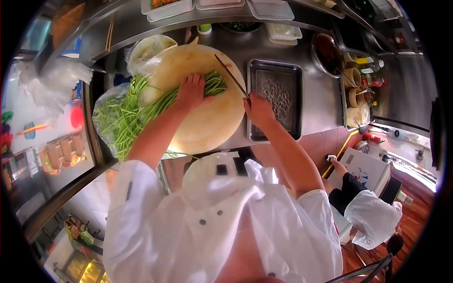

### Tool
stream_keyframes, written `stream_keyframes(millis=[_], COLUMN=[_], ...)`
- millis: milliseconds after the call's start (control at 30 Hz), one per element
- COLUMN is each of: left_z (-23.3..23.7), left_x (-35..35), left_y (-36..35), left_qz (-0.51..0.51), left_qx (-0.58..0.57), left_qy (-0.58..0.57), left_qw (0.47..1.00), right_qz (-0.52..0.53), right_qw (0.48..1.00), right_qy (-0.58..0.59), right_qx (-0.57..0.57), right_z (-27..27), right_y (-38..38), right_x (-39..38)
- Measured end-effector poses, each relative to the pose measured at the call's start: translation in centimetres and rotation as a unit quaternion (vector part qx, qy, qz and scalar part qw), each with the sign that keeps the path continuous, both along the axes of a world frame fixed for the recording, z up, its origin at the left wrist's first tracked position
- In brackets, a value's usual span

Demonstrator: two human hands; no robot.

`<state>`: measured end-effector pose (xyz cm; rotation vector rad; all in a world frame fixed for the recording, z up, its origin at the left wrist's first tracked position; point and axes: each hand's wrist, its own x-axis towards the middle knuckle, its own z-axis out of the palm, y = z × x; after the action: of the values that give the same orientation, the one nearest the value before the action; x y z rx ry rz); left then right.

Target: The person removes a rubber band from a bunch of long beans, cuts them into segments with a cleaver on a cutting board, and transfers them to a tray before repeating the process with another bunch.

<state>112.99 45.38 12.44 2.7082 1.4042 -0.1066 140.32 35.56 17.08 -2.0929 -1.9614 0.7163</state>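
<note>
On the steel kitchen counter (323, 101), the left hand (191, 90) presses spread fingers on long green beans (125, 115) lying across the left of the round cutting board (207, 127), while the right hand (258, 109) grips a knife (231, 76), and most beans are not yet cut.

1. You can read no text, brand or number anywhere here.
2. The white box (364, 170) at your right carries a blue and red mark, too blurred to read.
3. The labels on the bottles (373, 79) are too small.
</note>
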Motion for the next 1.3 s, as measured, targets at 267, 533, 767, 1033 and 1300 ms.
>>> stream_keyframes(millis=[267,533,767,1033,1300], left_z=[0.8,0.6,-0.4,0.6,-0.8], left_x=[0.2,-0.1,-0.6,1.8,1.2], left_y=[-2.5,-2.2,-2.1,-4.6,-4.3], left_qz=[-0.002,-0.022,-0.029,-0.025,-0.016], left_qx=[0.084,0.112,0.107,0.101,0.115], left_qy=[-0.251,-0.282,-0.297,-0.223,-0.24], left_qw=[0.964,0.953,0.948,0.969,0.964], right_qz=[-0.002,-0.008,-0.022,-0.021,-0.014], right_qw=[1.0,0.999,0.999,0.998,0.998], right_qy=[-0.012,-0.027,0.007,0.011,0.004], right_qx=[-0.009,-0.016,-0.047,-0.066,-0.06], right_z=[0.4,-0.9,0.1,1.2,0.9], right_y=[-0.9,-1.0,-0.8,-0.5,-0.5], right_x=[-0.3,-0.1,-0.2,-0.7,-0.6])
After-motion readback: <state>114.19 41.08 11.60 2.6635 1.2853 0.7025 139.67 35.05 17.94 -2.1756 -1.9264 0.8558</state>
